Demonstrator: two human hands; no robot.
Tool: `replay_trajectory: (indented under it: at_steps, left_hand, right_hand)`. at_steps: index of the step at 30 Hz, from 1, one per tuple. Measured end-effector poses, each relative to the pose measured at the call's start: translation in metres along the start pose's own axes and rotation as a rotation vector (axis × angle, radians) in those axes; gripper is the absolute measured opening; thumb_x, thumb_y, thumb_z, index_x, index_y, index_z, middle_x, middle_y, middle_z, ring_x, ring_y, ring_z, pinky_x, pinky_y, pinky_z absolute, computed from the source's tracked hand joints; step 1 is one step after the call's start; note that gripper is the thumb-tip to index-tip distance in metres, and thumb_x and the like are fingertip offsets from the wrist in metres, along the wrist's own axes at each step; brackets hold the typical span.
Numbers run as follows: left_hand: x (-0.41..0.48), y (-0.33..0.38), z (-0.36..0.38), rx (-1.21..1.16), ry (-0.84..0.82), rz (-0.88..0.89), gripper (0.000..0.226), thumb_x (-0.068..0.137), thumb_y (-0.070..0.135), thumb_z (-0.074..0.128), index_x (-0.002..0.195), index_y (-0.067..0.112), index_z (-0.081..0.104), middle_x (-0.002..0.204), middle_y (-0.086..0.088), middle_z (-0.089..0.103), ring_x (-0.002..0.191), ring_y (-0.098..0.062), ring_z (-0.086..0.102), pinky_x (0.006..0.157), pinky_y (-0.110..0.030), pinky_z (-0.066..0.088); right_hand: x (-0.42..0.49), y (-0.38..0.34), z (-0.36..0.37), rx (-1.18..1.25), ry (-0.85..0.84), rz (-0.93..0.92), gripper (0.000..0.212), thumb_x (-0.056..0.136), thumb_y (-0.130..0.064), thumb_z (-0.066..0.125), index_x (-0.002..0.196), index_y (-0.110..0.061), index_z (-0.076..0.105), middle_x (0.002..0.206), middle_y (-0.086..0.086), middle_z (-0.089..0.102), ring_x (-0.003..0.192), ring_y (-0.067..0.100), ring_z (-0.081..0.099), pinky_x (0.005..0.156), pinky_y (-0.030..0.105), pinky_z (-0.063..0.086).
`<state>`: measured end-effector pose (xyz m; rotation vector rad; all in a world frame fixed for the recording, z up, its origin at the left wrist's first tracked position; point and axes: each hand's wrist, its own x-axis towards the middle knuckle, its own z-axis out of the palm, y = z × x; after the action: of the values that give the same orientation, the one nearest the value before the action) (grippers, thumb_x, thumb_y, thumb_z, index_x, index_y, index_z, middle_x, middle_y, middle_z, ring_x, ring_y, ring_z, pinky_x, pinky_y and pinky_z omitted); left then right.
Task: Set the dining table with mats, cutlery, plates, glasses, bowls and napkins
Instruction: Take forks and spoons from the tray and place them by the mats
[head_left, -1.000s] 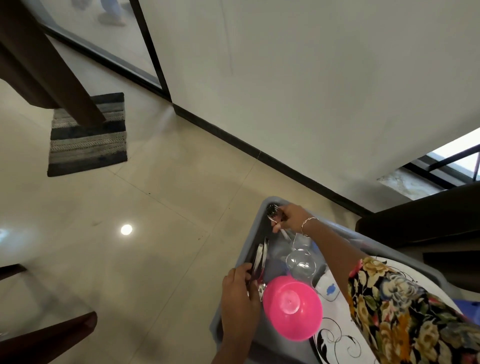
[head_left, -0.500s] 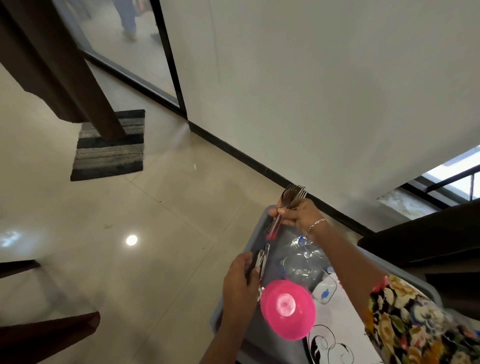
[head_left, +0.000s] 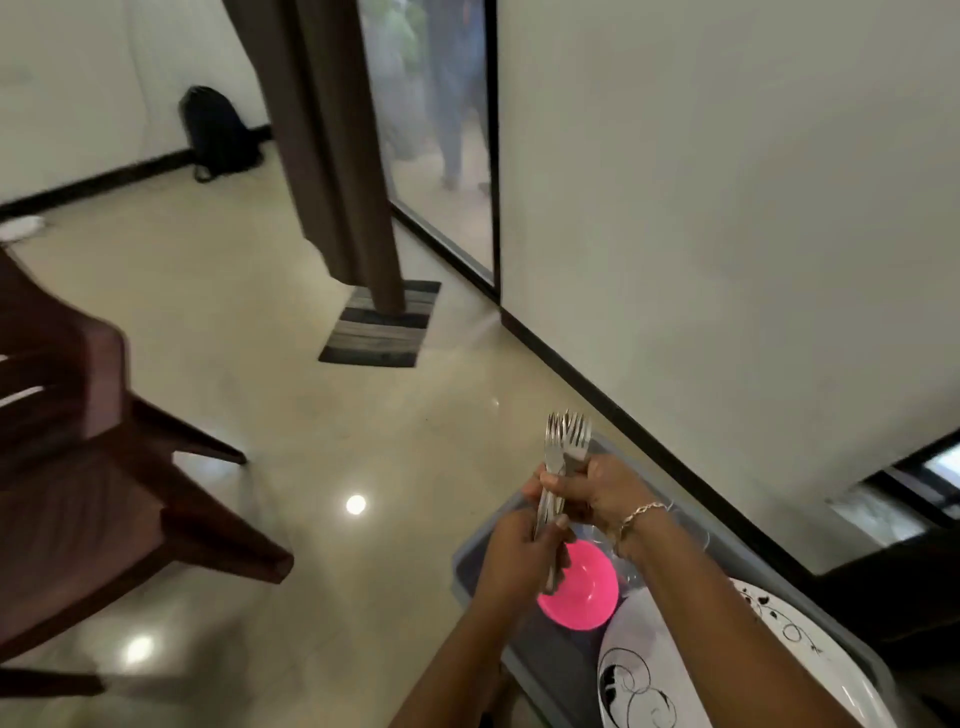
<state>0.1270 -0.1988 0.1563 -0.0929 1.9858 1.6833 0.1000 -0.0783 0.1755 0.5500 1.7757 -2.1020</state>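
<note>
A bundle of steel forks (head_left: 563, 447) stands tines-up above a grey plastic tub (head_left: 470, 561). My right hand (head_left: 597, 491) grips the bundle near its middle. My left hand (head_left: 519, 558) grips the handles lower down, with some cutlery ends poking out below it. Inside the tub lie an upturned pink bowl (head_left: 587, 590), white plates with black swirl patterns (head_left: 644, 670) and clear glasses, mostly hidden behind my right arm.
A dark wooden chair (head_left: 88, 493) stands at the left on the glossy tiled floor. A brown curtain (head_left: 337, 156) hangs over a striped doormat (head_left: 382, 325) by a glass door. A dark backpack (head_left: 218, 132) leans on the far wall. A white wall runs along the right.
Both hands have come together on the cutlery and lifted it above the tub. The view has swung up and left, bringing the chair, curtain and backpack into sight.
</note>
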Motion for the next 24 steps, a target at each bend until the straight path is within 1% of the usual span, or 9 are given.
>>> replay_trajectory:
  at_steps: [2,4,6,8,10,13,16,21,24]
  left_hand:
    - [-0.037,-0.001,0.000,-0.133,0.045,-0.018,0.028,0.099,0.010,0.042,0.073,0.007,0.053,0.044,0.004,0.049,0.034,-0.005,0.043,0.038,-0.017,0.034]
    - [-0.073,-0.001,-0.005,-0.237,0.128,0.006,0.028,0.100,0.012,0.041,0.076,0.005,0.053,0.043,0.004,0.047,0.033,-0.006,0.037,0.036,-0.018,0.029]
    - [-0.104,-0.001,-0.016,-0.314,0.227,0.060,0.029,0.100,0.013,0.039,0.076,0.005,0.053,0.043,0.003,0.047,0.033,-0.007,0.032,0.036,-0.017,0.025]
    - [-0.132,-0.003,-0.030,-0.376,0.314,0.103,0.030,0.101,0.013,0.037,0.075,0.004,0.050,0.046,-0.001,0.049,0.034,-0.008,0.031,0.037,-0.016,0.023]
    - [-0.156,-0.008,-0.047,-0.406,0.405,0.134,0.028,0.101,0.015,0.036,0.080,0.003,0.051,0.052,-0.007,0.053,0.035,-0.008,0.032,0.038,-0.016,0.024]
    - [-0.184,-0.017,-0.072,-0.460,0.550,0.173,0.026,0.102,0.016,0.034,0.100,0.000,0.053,0.057,-0.010,0.058,0.035,-0.008,0.036,0.037,-0.018,0.028]
    - [-0.207,-0.027,-0.104,-0.550,0.713,0.215,0.024,0.102,0.017,0.034,0.109,0.005,0.054,0.054,-0.009,0.057,0.035,-0.009,0.037,0.036,-0.018,0.029]
    - [-0.238,-0.047,-0.178,-0.597,0.983,0.223,0.016,0.100,0.014,0.040,0.096,0.006,0.054,0.051,-0.006,0.057,0.034,-0.009,0.036,0.035,-0.016,0.027]
    - [-0.252,-0.063,-0.232,-0.595,1.122,0.210,0.016,0.097,0.013,0.046,0.088,0.005,0.056,0.052,-0.005,0.055,0.036,-0.010,0.039,0.037,-0.019,0.029]
  right_hand:
    - [-0.028,0.006,0.014,-0.021,-0.038,-0.020,0.005,0.083,0.000,0.061,0.086,0.003,0.063,0.066,0.004,0.072,0.057,0.018,0.063,0.049,0.023,0.051]
    - [-0.053,0.013,0.031,0.006,-0.080,-0.012,0.013,0.084,-0.002,0.061,0.090,0.009,0.063,0.076,0.017,0.069,0.061,0.025,0.063,0.055,0.027,0.052]
    - [-0.075,0.016,0.054,-0.022,-0.123,0.003,0.017,0.085,-0.006,0.061,0.093,0.008,0.065,0.074,0.020,0.063,0.060,0.025,0.059,0.060,0.028,0.047]
    - [-0.094,0.017,0.082,-0.037,-0.192,-0.003,0.010,0.086,-0.002,0.058,0.085,0.006,0.064,0.061,0.015,0.058,0.038,0.016,0.051,0.044,0.019,0.042]
    - [-0.110,0.017,0.114,-0.073,-0.269,-0.025,0.013,0.087,0.002,0.055,0.076,0.005,0.061,0.049,0.012,0.055,0.026,0.015,0.042,0.033,0.015,0.034]
    - [-0.124,0.019,0.159,-0.160,-0.348,-0.067,0.014,0.086,0.000,0.057,0.074,0.002,0.064,0.049,0.012,0.055,0.028,0.017,0.038,0.036,0.019,0.035]
    - [-0.128,0.025,0.209,-0.228,-0.450,-0.081,0.014,0.085,-0.001,0.058,0.074,0.006,0.063,0.049,0.009,0.054,0.029,0.017,0.036,0.038,0.020,0.035]
    - [-0.124,0.042,0.310,-0.321,-0.639,-0.115,0.019,0.084,0.002,0.057,0.073,0.017,0.058,0.046,0.009,0.045,0.028,0.015,0.032,0.037,0.017,0.028]
    - [-0.118,0.051,0.377,-0.384,-0.730,-0.154,0.029,0.084,0.006,0.054,0.055,0.005,0.054,0.040,0.006,0.044,0.027,0.016,0.035,0.035,0.017,0.029]
